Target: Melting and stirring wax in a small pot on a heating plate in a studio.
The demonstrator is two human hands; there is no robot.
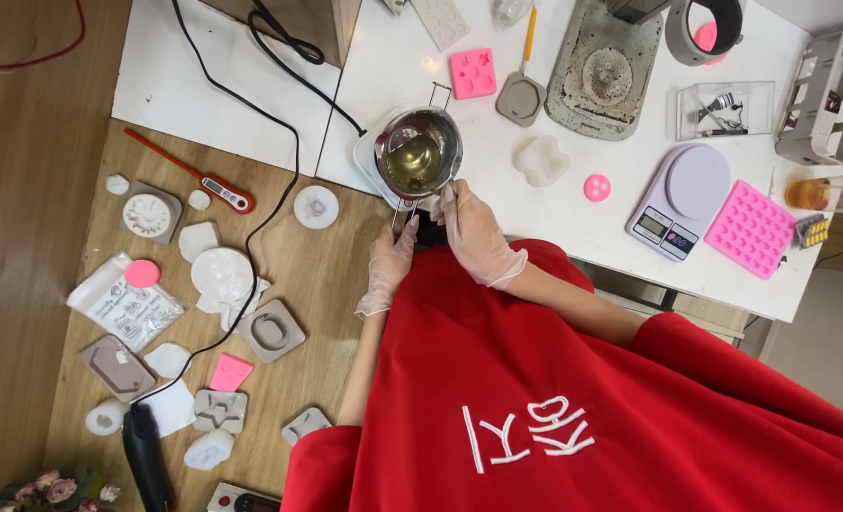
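Note:
A steel melting pot [421,152] with yellowish liquid sits on a small white base at the table's edge. Both my hands wear thin clear gloves. My right hand [476,232] is closed around the pot's dark handle [428,226], just below the rim. My left hand [390,265] rests against the same handle from the left, fingers curled by it. A red garment covers my arms and body below.
Pink moulds [473,73], [750,228], a lilac kitchen scale [679,197], a grey tray [601,71] and a white wax piece [540,159] lie on the white table. A red probe thermometer [194,174], black cables and several grey moulds lie on the wooden surface at left.

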